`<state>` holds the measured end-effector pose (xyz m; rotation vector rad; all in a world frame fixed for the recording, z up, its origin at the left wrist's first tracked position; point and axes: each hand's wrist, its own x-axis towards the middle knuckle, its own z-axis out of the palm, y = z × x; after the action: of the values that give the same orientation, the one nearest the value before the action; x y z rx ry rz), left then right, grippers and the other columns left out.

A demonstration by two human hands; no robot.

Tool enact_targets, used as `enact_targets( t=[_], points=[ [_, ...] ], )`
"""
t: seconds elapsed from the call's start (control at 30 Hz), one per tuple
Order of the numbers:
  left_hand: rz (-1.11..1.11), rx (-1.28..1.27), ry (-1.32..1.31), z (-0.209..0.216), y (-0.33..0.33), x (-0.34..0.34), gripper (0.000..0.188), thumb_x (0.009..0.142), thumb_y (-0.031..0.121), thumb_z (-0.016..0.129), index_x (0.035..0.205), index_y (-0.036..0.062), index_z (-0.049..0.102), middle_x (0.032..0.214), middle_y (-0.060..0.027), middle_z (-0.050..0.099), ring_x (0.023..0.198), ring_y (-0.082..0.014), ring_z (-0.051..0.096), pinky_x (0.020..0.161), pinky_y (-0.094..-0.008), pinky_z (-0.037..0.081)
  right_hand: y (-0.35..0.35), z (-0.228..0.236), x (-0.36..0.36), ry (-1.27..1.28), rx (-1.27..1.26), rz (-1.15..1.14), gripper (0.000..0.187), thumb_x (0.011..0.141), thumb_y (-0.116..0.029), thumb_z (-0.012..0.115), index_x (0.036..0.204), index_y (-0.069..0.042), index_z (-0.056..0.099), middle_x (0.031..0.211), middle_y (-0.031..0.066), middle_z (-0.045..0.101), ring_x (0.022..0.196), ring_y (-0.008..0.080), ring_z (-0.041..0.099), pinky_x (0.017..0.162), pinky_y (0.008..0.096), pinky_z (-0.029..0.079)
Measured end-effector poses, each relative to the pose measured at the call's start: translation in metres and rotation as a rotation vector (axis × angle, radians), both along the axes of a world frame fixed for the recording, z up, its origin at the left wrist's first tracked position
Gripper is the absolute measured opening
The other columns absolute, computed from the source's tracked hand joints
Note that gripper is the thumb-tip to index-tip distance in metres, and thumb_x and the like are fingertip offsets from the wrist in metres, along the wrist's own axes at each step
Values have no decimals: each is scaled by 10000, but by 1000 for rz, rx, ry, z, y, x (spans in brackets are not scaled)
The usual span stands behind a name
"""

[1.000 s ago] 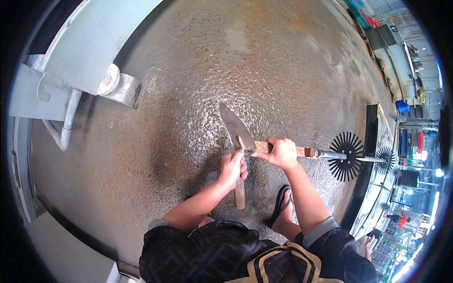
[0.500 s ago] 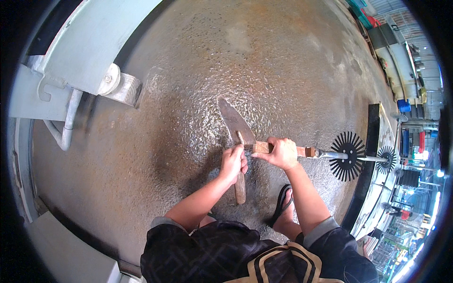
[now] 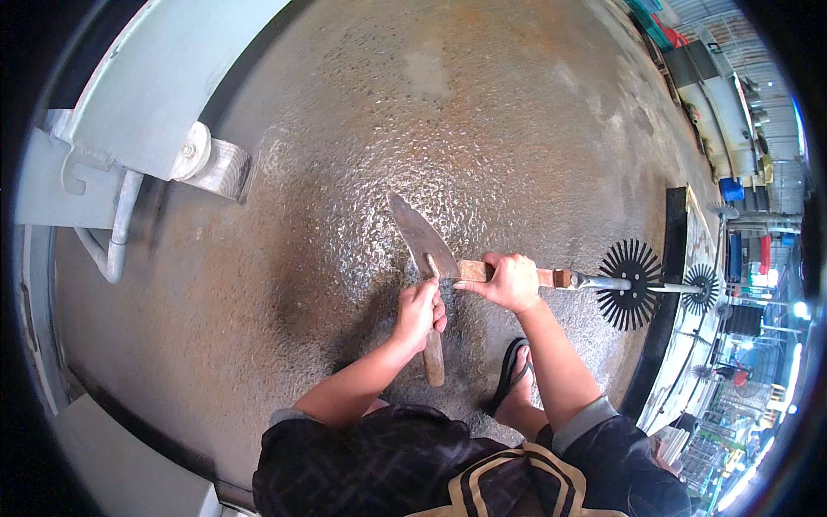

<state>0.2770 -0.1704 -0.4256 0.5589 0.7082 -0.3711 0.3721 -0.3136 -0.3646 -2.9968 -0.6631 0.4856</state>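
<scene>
In front of me, my left hand (image 3: 417,314) is closed round the wooden handle (image 3: 434,362) of a trowel-like tool. Its flat, worn metal blade (image 3: 419,231) tapers to a point angled forward and left. A light shank stands out near the blade's rear edge. My right hand (image 3: 512,282) grips a long reddish-brown bar (image 3: 549,277), thumb along its near side. The bar's left end meets the blade's rear corner; whether they are joined, I cannot tell. Past its right end is a silver rod (image 3: 599,282), in line with the bar.
Rough, shiny floor (image 3: 284,233) spreads beneath. A black slotted disc (image 3: 631,284) stands right of my right hand, beside a pale machine bed (image 3: 685,332). Grey machinery (image 3: 146,86) with a white roller (image 3: 193,151) is at far left. My sandalled foot (image 3: 515,379) shows below.
My left hand and the blade have shifted slightly left and nearer to me. Both hands keep their grips; the view has moved a little.
</scene>
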Motion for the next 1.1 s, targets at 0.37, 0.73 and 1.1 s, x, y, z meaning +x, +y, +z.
enact_targets(
  t=[0.37, 0.73, 1.1],
  points=[
    [99, 21, -23, -11, -13, 17, 294, 909, 267, 492, 689, 89, 413, 543, 4, 371, 408, -100, 386, 330, -269, 331, 3, 8, -4, 21, -1, 1, 585, 601, -681, 660, 647, -100, 617, 552, 105, 598, 576, 293, 635, 567, 383, 507],
    [71, 28, -48, -2, -10, 18, 303, 911, 268, 482, 671, 99, 408, 519, -2, 366, 401, -109, 375, 337, -275, 329, 1, 10, -3, -7, -2, -5, 607, 590, -698, 652, 646, -95, 620, 553, 115, 599, 569, 293, 633, 553, 382, 506],
    [28, 102, -130, -1, -13, 11, 297, 927, 250, 464, 688, 78, 427, 517, 3, 388, 363, -93, 369, 317, -258, 328, -2, 10, -4, 6, -2, -18, 593, 583, -684, 668, 670, -98, 638, 553, 115, 601, 569, 290, 636, 553, 385, 508]
  ],
)
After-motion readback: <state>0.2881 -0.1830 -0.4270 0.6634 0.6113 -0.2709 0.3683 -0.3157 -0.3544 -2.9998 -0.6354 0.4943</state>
